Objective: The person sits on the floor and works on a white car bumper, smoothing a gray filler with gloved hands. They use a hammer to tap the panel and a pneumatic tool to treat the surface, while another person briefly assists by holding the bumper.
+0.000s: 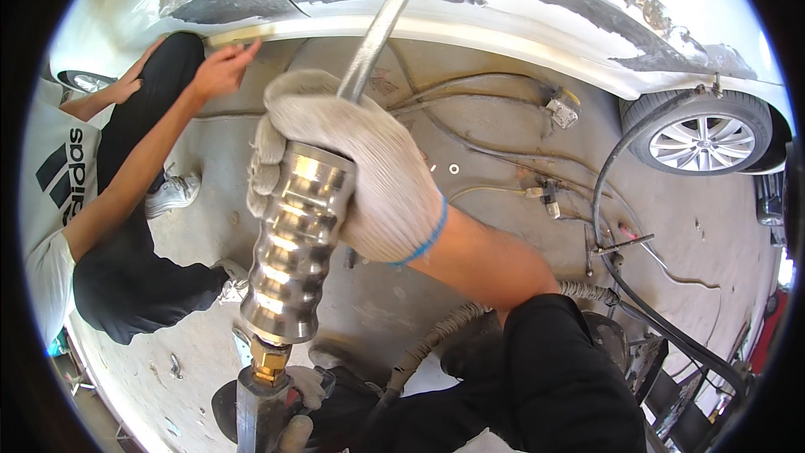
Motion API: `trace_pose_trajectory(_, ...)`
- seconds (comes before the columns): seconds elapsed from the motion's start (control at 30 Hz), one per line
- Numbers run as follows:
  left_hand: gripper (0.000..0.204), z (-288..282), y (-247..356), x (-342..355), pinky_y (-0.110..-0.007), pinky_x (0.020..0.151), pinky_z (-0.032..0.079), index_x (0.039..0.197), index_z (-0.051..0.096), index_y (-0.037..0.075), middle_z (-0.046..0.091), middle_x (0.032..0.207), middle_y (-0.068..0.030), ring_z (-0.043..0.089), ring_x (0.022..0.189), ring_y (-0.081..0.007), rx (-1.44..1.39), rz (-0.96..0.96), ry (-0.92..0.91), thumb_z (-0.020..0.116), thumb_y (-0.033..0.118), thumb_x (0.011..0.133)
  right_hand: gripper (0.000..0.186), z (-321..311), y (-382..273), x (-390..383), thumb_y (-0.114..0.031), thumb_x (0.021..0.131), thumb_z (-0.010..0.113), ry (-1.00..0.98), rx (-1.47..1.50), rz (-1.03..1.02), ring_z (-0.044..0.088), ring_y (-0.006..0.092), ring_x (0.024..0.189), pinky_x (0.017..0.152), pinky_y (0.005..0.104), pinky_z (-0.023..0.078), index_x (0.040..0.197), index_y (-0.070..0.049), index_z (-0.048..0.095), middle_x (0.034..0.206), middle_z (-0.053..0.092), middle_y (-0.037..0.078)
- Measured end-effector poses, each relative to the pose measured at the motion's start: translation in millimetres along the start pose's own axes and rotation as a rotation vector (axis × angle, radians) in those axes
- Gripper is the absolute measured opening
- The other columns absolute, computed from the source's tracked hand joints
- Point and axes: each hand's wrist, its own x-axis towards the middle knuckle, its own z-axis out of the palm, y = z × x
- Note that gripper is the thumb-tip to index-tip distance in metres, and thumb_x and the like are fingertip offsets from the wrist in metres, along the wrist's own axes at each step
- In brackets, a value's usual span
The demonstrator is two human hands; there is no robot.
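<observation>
grey concrete floor (503,130) runs under a white car body (537,13) with sanded patches. my gloved right hand (360,164) is clamped on the steel slide hammer (298,239); left hand (293,434) grips its lower end.

**Car body repair shop**

A white car body (537,8) is stretching across the top of the frame, its paint sanded off in grey patches. A wheel (700,141) is showing at upper right. Hoses and cables (620,201) are trailing over the stained concrete floor (470,143). A co-worker (126,193) is crouching at left, touching the sill.
</observation>
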Motion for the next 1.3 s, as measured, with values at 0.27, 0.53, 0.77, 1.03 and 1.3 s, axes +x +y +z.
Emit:
trace_pose_trajectory(0.27, 0.041, 4.8, 11.2, 5.9, -0.036, 0.087, 0.052, 0.117, 0.060, 0.002, 0.067, 0.103, -0.0111, 0.065, 0.096, -0.0235, 0.018, -0.030, 0.003, 0.076, 0.023, 0.086, 0.025, 21.6, -55.1, 32.0, -0.029, 0.095, 0.057, 0.238, -0.126, -0.136, 0.063, 0.0235, 0.063, 0.057, 0.0380, 0.055, 0.082, -0.008, 0.058, 0.072, 0.062, 0.008)
trace_pose_trajectory(0.53, 0.042, 1.3, 11.5, -1.8, -0.035, 0.089, 0.052, 0.118, 0.061, 0.003, 0.067, 0.105, -0.0106, 0.064, 0.097, -0.0232, 0.034, -0.062, 0.043, 0.076, 0.023, 0.085, 0.016, 7.3, -28.0, 22.4, -0.018, 0.095, 0.059, 0.042, -0.038, -0.143, 0.064, 0.0204, 0.065, 0.060, 0.0378, 0.057, 0.083, -0.007, 0.058, 0.072, 0.062, 0.008)
trace_pose_trajectory(0.77, 0.043, -11.0, 14.0, -21.2, -0.035, 0.090, 0.051, 0.119, 0.061, 0.003, 0.067, 0.107, -0.0101, 0.064, 0.099, -0.0230, 0.050, -0.103, 0.075, 0.077, 0.023, 0.085, 0.023, 20.7, -0.9, 12.1, -0.026, 0.096, 0.059, 0.227, 0.009, -0.053, 0.062, 0.0230, 0.062, 0.059, 0.0407, 0.054, 0.099, -0.004, 0.058, 0.071, 0.062, 0.010)
trace_pose_trajectory(1.03, 0.040, 1.8, 39.0, -1.8, -0.037, 0.095, 0.049, 0.119, 0.060, 0.004, 0.064, 0.111, -0.0121, 0.062, 0.105, -0.0233, 0.023, 0.021, -0.234, 0.075, 0.020, 0.086, 0.021, -35.9, -113.1, 122.9, -0.026, 0.104, 0.050, -0.036, 0.179, -0.497, 0.051, 0.0083, 0.060, 0.059, 0.0270, 0.051, 0.093, -0.009, 0.056, 0.068, 0.051, -0.003)
trace_pose_trajectory(1.3, 0.038, 15.7, 33.6, -9.0, -0.038, 0.096, 0.049, 0.118, 0.060, 0.003, 0.064, 0.111, -0.0123, 0.062, 0.105, -0.0234, -0.045, 0.083, -0.161, 0.073, 0.021, 0.087, 0.032, -39.1, -130.5, 146.6, -0.021, 0.103, 0.049, -0.499, 0.332, -0.175, 0.036, 0.0071, 0.046, 0.043, 0.0230, 0.036, 0.072, -0.015, 0.044, 0.058, 0.035, -0.006)
